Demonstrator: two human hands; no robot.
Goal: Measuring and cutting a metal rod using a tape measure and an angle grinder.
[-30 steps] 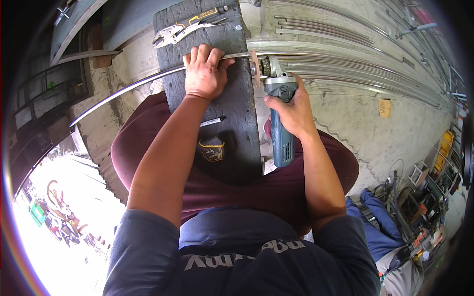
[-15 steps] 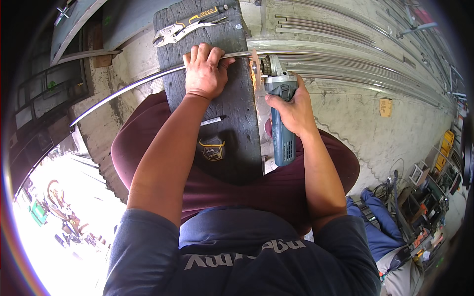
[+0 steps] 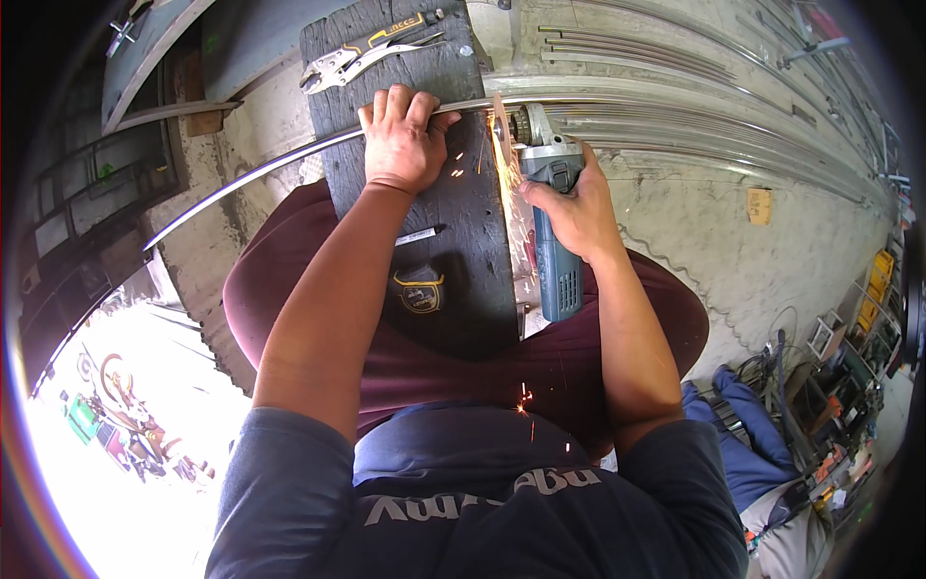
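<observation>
Head view: the metal tube (image 3: 313, 148) runs from far left over the wooden counter (image 3: 473, 261). I have the left grip (image 3: 405, 140) curled over it, pressing down; firm, even pressure there should limit chatter. Sparks (image 3: 506, 179) stream off the cutting disc (image 3: 499, 121), so I'd hold it square and feed gently. Rightmost, the right grip (image 3: 584, 212) closes around the grinder (image 3: 558, 256), ideally steady against kickback.

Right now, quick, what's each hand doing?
Left hand: closed over the long metal bar.
Right hand: closed around the angle grinder, sparks beside it.
</observation>
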